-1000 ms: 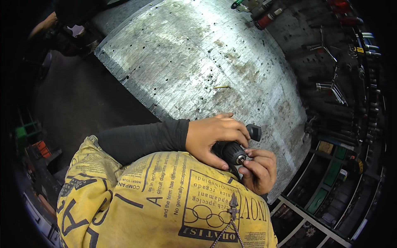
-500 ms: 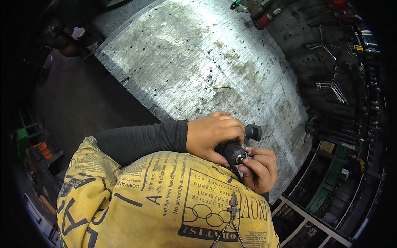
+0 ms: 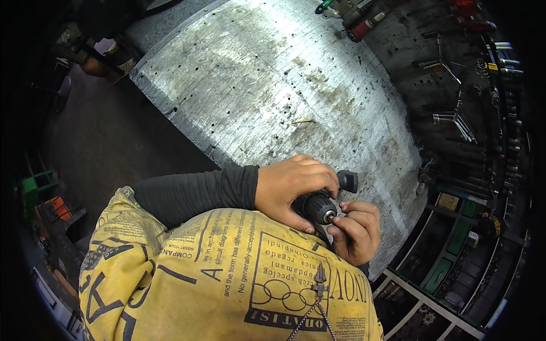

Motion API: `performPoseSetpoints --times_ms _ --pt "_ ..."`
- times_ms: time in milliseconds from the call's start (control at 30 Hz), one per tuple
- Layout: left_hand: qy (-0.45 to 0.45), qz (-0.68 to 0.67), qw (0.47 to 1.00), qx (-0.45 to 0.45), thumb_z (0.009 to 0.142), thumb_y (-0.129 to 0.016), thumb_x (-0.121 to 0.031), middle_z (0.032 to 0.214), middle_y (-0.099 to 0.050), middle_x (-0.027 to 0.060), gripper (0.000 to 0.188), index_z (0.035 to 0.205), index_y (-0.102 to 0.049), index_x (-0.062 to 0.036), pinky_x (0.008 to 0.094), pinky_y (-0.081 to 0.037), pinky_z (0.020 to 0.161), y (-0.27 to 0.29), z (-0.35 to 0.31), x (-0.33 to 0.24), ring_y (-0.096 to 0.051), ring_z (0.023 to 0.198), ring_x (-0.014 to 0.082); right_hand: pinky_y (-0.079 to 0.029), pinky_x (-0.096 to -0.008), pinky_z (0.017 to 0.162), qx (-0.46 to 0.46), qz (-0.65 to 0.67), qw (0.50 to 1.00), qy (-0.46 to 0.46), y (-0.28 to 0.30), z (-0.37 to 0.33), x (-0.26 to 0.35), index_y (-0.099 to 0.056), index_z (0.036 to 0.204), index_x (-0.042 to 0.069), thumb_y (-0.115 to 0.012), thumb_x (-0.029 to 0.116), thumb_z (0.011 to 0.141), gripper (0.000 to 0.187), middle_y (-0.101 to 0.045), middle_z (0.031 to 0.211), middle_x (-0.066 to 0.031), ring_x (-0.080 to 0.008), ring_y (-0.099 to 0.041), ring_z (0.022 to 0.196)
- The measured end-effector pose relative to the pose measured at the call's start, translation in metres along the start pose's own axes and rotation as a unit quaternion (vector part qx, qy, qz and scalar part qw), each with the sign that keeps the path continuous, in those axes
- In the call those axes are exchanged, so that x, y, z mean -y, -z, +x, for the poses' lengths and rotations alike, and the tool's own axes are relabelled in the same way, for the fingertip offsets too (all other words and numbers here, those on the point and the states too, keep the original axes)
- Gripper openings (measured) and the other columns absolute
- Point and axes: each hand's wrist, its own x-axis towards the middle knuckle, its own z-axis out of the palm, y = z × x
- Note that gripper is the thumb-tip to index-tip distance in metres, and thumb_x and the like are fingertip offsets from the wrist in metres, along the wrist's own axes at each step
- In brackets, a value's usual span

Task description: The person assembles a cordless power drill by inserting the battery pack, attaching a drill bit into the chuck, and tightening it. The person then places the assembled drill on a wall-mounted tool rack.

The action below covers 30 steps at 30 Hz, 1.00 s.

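Note:
A black cordless drill (image 3: 318, 208) is held close against my yellow printed shirt, its chuck pointing down and to the right. My left hand (image 3: 298, 184) is closed over the drill's body, fingers on top and thumb on the near side. At the chuck's metal nose, the thumb and fingers of my right hand (image 3: 358, 230) pinch together; what they grip is mostly hidden, though a small tip shows at the nose. Beyond my hands, a thin gold-coloured drill bit (image 3: 302, 121) lies on the scuffed metal workbench (image 3: 244, 68).
A red-and-black tool (image 3: 365, 26) lies at the bench's far right edge. Wrenches (image 3: 455, 122) and other hand tools hang along the right. Below them stands an open compartment rack (image 3: 421, 292) with green boxes. Dark floor (image 3: 108, 131) lies left of the bench.
Little differs. The thumb of my left hand has shifted slightly on the drill, while my right fingers stay at the chuck's nose.

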Motion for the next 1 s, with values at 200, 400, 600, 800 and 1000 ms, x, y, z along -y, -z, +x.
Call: performPoseSetpoints --times_ms 200,400,600,800,1000 --pt "-0.057 0.011 0.998 0.023 0.074 -0.073 -0.030 0.118 -0.056 0.0158 0.052 0.117 -0.055 -0.0055 0.0454 -0.038 0.095 0.0019 0.0013 0.0028 -0.054 0.110 0.0340 -0.052 -0.0348 0.065 0.012 -0.002 1.000 -0.004 0.0016 0.0013 0.0005 -0.063 0.095 0.009 -0.081 0.015 0.071 0.031 -0.055 0.080 -0.0042 -0.0253 -0.061 0.079" --pt "-0.031 -0.023 0.999 -0.007 0.075 -0.072 -0.030 0.118 -0.056 0.0168 0.054 0.119 -0.053 -0.0049 0.0462 -0.039 0.095 -0.0025 0.0004 0.0046 -0.054 0.110 0.0354 -0.052 -0.0343 0.065 0.007 0.009 1.000 -0.011 -0.0006 0.0007 -0.0004 -0.063 0.095 0.008 -0.081 0.014 0.071 0.031 -0.055 0.081 -0.0044 -0.0250 -0.062 0.078" --pt "-0.046 -0.021 0.999 -0.005 0.076 -0.072 -0.032 0.120 -0.055 0.0176 0.056 0.121 -0.052 -0.0045 0.0457 -0.040 0.094 0.0000 0.0008 0.0045 -0.053 0.111 0.0353 -0.052 -0.0348 0.064 0.009 0.010 1.000 -0.015 0.0006 0.0013 -0.0008 -0.063 0.094 0.007 -0.081 0.014 0.070 0.031 -0.056 0.081 -0.0050 -0.0255 -0.062 0.077" --pt "-0.067 -0.011 0.998 0.008 0.076 -0.073 -0.032 0.120 -0.055 0.0176 0.057 0.121 -0.052 -0.0037 0.0449 -0.040 0.093 -0.0005 0.0007 0.0076 -0.054 0.109 0.0352 -0.053 -0.0344 0.062 0.012 0.005 1.000 -0.009 -0.0004 0.0037 -0.0014 -0.064 0.092 0.007 -0.082 0.014 0.068 0.031 -0.056 0.081 -0.0056 -0.0256 -0.063 0.076" --pt "-0.023 -0.072 0.997 -0.018 0.076 -0.074 -0.030 0.119 -0.055 0.0178 0.054 0.118 -0.053 -0.0037 0.0463 -0.040 0.095 -0.0046 0.0002 0.0062 -0.054 0.110 0.0357 -0.053 -0.0341 0.061 0.024 0.003 1.000 0.009 0.0005 0.0069 -0.0022 -0.064 0.092 0.006 -0.083 0.015 0.068 0.032 -0.056 0.080 -0.0055 -0.0256 -0.063 0.075"
